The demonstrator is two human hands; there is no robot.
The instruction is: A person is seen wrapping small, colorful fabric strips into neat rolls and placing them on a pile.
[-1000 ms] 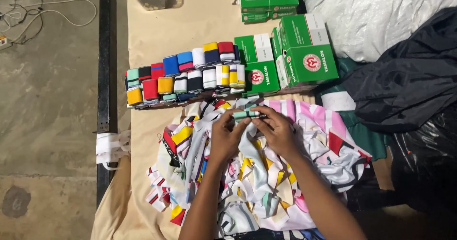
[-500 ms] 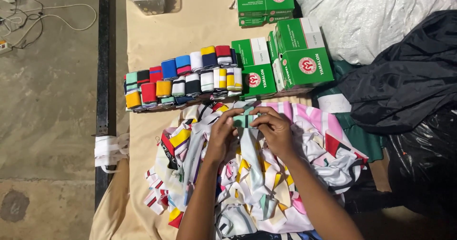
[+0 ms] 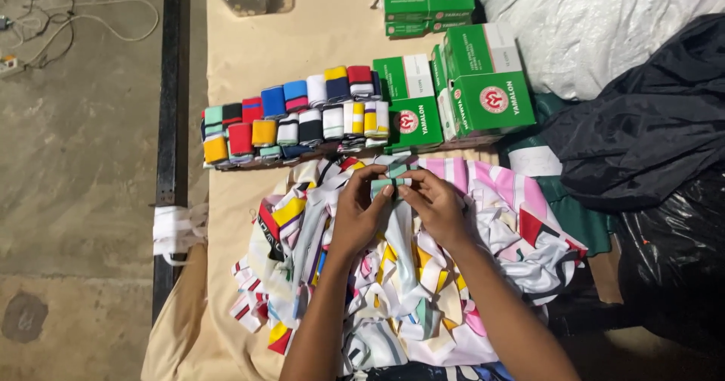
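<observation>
A bare concrete floor borders the beige-covered table, where green cartons flank rows of rolled ribbed bands. On a heap of printed fabric strips, the left hand and right hand pinch a small green-and-white band by its ends; it looks light, soft and floppy.

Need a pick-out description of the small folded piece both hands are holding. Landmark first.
Start at the tan-covered table and its heap of patterned fabric strips. Above the heap's far edge, the left hand and right hand meet on a small folded band, mint green with a dark stripe. It alone is lifted; the other folded bands sit in rows.
</observation>
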